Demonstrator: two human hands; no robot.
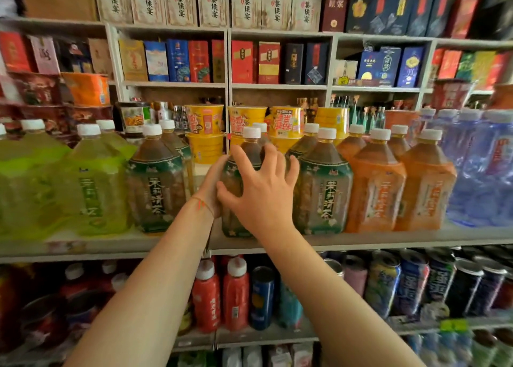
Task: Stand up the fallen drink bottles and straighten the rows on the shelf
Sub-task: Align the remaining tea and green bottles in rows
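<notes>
A large brown tea bottle with a green label and white cap stands upright at the front of the middle shelf. My left hand grips its left side. My right hand wraps its front and right side with fingers spread and curled. Matching green-label tea bottles stand to its left and right. Yellow-green bottles fill the left of the row, orange bottles and blue water bottles the right. All visible bottles stand upright.
Yellow noodle cups are stacked behind the bottles. Boxed goods fill the upper shelves. The lower shelf holds red bottles and cans. A gap lies between the held bottle and the left tea bottle.
</notes>
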